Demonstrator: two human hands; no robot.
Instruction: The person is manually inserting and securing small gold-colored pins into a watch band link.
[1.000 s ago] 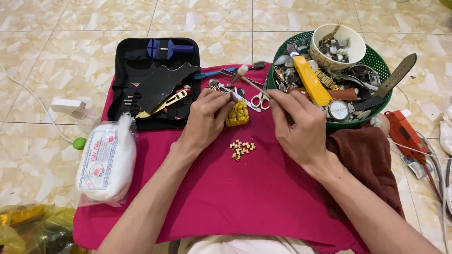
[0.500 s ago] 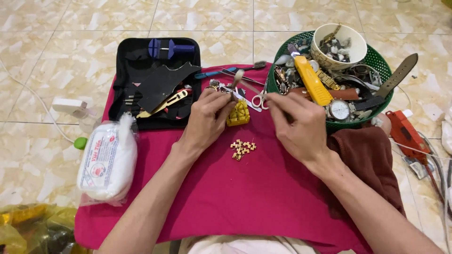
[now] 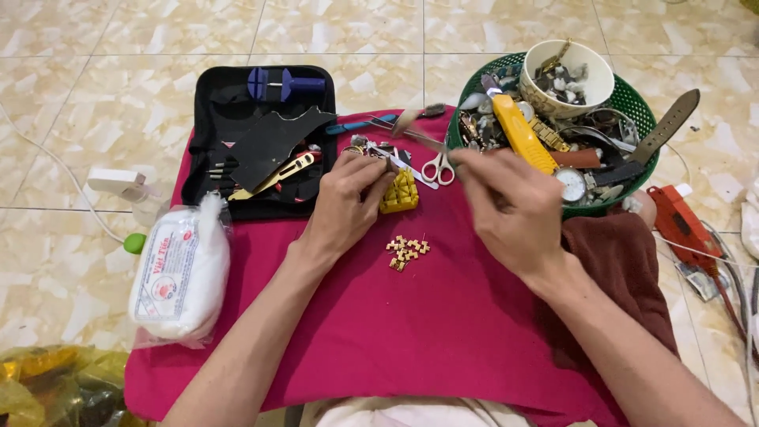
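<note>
My left hand [image 3: 352, 198] rests on the pink cloth [image 3: 443, 332], its fingers pinched against the left side of a small yellow slotted block [image 3: 402, 194]. What lies between the fingertips is hidden. My right hand [image 3: 506, 202] is just right of the block and grips a thin metal tool [image 3: 423, 136]. The tool points up and to the left and is blurred by motion. A small pile of gold links [image 3: 407, 251] lies on the cloth below the block, apart from both hands.
A black tool case [image 3: 261, 142] lies open at the back left. Small scissors [image 3: 435, 168] lie behind the block. A green basket [image 3: 632, 103] of watch parts holds a white bowl [image 3: 569, 75] and a yellow knife [image 3: 522, 134]. A cotton bag [image 3: 182, 273] lies left, a brown cloth [image 3: 624, 269] right.
My right hand has pulled back slightly to the right from the yellow block, and its tool is now raised and blurred. My left hand stays at the block.
</note>
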